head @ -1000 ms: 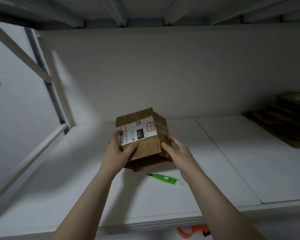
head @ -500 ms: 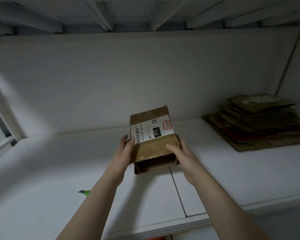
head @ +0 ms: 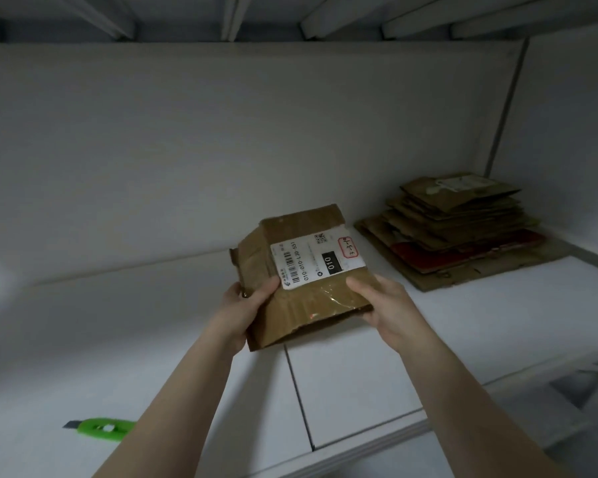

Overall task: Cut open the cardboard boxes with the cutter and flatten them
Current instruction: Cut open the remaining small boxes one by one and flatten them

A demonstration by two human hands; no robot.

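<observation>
Left grip (head: 244, 307), right grip (head: 389, 305): box (head: 304, 232), shelf (head: 118, 339)

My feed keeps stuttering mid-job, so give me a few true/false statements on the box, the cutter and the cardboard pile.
1. The left hand and right hand both hold the box. True.
2. The cutter is in the right hand. False: it lies untouched on the shelf, at lower left.
3. A stack of flattened cardboard lies to the right of the box. True.
4. The box's label faces down. False: it faces up, towards the camera.
</observation>
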